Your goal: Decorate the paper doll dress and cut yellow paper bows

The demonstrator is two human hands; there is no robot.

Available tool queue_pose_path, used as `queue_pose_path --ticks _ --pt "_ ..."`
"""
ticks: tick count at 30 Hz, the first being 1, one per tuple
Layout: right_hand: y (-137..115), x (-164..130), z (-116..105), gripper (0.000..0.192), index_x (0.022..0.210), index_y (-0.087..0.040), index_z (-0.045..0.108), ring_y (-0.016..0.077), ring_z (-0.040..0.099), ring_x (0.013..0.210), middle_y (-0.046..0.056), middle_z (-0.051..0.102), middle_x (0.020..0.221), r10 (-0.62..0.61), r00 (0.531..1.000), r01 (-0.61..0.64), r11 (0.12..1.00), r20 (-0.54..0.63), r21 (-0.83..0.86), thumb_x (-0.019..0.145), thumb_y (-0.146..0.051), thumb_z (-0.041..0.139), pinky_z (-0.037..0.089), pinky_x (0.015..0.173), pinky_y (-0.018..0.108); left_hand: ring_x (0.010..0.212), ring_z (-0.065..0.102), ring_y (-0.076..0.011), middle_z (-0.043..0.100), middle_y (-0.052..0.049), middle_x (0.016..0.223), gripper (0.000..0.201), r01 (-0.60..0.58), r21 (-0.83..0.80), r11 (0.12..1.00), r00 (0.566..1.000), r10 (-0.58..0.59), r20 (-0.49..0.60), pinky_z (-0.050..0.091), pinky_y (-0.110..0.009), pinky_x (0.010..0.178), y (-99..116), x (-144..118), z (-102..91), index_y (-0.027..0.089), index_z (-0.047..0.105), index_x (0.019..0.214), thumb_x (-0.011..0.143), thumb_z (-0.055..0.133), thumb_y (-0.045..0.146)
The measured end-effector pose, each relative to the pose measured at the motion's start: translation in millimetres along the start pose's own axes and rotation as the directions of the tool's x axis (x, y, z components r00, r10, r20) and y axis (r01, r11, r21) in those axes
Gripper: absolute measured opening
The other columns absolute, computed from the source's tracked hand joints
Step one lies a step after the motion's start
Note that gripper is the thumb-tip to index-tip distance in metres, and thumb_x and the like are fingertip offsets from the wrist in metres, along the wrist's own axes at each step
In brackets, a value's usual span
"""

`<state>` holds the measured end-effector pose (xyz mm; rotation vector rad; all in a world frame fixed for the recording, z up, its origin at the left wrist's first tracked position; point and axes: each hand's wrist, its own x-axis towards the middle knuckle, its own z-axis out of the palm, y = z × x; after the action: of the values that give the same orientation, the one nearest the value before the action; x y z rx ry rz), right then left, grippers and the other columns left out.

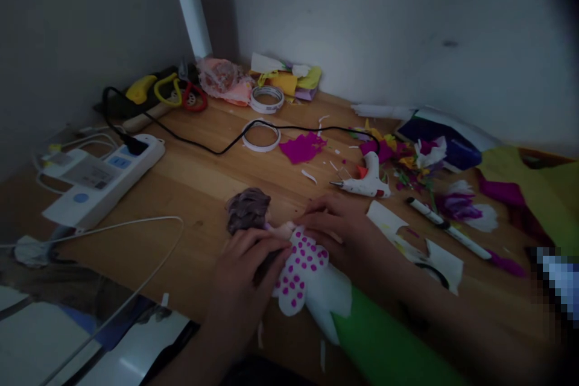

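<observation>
A small doll lies on the wooden table (194,175), with dark curly hair (248,208) and a white dress dotted in magenta (302,271). My left hand (244,265) presses on the doll's body just below the hair. My right hand (337,226) rests on the doll's other side, fingers on the dress near the neck. A green paper sheet (384,344) overlaps the bottom of the dress.
A white glue gun (366,180) with a black cord lies behind my right hand. A marker (446,228), paper scraps and paper flowers (456,202) lie at right. Two tape rolls (261,136), scissors (178,91) and a power strip (104,178) sit at left and back.
</observation>
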<state>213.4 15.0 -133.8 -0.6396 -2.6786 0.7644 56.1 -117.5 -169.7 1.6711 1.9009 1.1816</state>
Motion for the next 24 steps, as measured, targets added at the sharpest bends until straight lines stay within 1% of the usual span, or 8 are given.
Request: queue_pose_path --ticks 6,13,17,20,21,22,23,24 --pt "-1.5 -4.9 -3.6 0.009 0.087 -0.017 0.068 0.0169 0.059 0.086 0.004 0.065 0.089 -0.015 0.994 0.018 1.000 -0.111 0.023 0.085 -0.010 0.061 0.048 0.075 0.029 0.089 0.059 -0.0174 0.066 0.000 0.093 0.009 0.002 -0.008 1.000 1.000 -0.002 -0.011 0.045 -0.032 0.077 -1.2 1.6 1.7 0.023 0.062 0.098 0.090 0.059 0.024" --pt "-8.6 -16.3 -5.2 0.008 0.093 -0.018 0.062 0.0185 0.056 0.090 0.006 0.066 0.094 -0.128 0.991 0.124 0.988 -0.032 -0.086 0.091 -0.017 0.055 0.049 0.077 0.032 0.085 0.060 -0.0172 0.064 -0.001 0.089 0.009 -0.031 -0.013 0.999 0.998 0.030 -0.057 0.047 -0.032 0.074 -0.4 1.9 3.5 0.024 0.066 0.095 0.088 0.061 0.024" --pt "-13.5 -22.6 -8.7 0.009 0.095 -0.021 0.060 0.0190 0.058 0.090 0.005 0.066 0.095 -0.156 0.987 0.157 0.986 0.021 -0.053 0.091 -0.019 0.053 0.050 0.078 0.033 0.083 0.060 -0.0167 0.062 -0.001 0.089 0.007 -0.047 -0.002 0.999 0.997 0.047 -0.059 0.048 -0.031 0.072 -4.4 -0.4 4.6 0.025 0.067 0.091 0.087 0.062 0.022" --pt "7.7 -19.7 -29.4 0.016 0.104 -0.022 0.059 0.0182 0.061 0.095 0.006 0.065 0.102 -0.121 0.991 0.123 0.991 0.050 -0.051 0.094 -0.017 0.048 0.051 0.080 0.031 0.083 0.059 -0.0160 0.062 0.000 0.090 0.010 -0.085 -0.009 0.996 0.995 0.084 -0.046 0.048 -0.030 0.071 -8.0 -2.2 4.4 0.026 0.067 0.092 0.086 0.063 0.020" --pt "21.9 -17.3 -39.4 0.019 0.104 -0.021 0.058 0.0186 0.061 0.097 0.007 0.066 0.102 -0.085 0.996 0.084 0.989 -0.010 -0.122 0.094 -0.014 0.044 0.051 0.082 0.032 0.084 0.059 -0.0157 0.061 0.000 0.090 0.010 -0.091 -0.013 0.996 0.995 0.090 -0.039 0.048 -0.030 0.072 -9.0 -2.6 4.1 0.026 0.067 0.093 0.086 0.063 0.019" --pt "38.7 -14.5 -50.1 0.024 0.108 -0.019 0.059 0.0206 0.061 0.099 0.010 0.065 0.104 -0.031 0.999 0.028 0.964 -0.007 -0.265 0.094 -0.011 0.041 0.049 0.085 0.036 0.085 0.059 -0.0155 0.061 0.000 0.090 0.011 -0.095 -0.017 0.995 0.995 0.095 -0.030 0.048 -0.029 0.073 -9.9 -3.0 3.7 0.026 0.067 0.093 0.087 0.062 0.019" --pt "57.1 -11.5 -60.7 0.028 0.114 -0.016 0.058 0.0233 0.060 0.102 0.013 0.065 0.107 0.031 0.999 -0.010 0.895 0.040 -0.446 0.094 -0.010 0.039 0.049 0.085 0.039 0.086 0.059 -0.0155 0.061 0.000 0.091 0.011 -0.097 -0.019 0.995 0.995 0.096 -0.020 0.048 -0.029 0.074 -10.5 -3.3 3.2 0.026 0.066 0.094 0.087 0.061 0.019" --pt "75.4 -8.8 -70.5 0.033 0.117 -0.011 0.058 0.0274 0.058 0.106 0.018 0.063 0.114 0.075 0.995 -0.030 0.862 0.068 -0.506 0.092 -0.006 0.038 0.048 0.086 0.043 0.087 0.058 -0.0156 0.062 0.000 0.092 0.011 -0.101 -0.019 0.995 0.995 0.101 -0.012 0.048 -0.029 0.076 -11.0 -3.4 2.7 0.026 0.066 0.094 0.088 0.061 0.019"
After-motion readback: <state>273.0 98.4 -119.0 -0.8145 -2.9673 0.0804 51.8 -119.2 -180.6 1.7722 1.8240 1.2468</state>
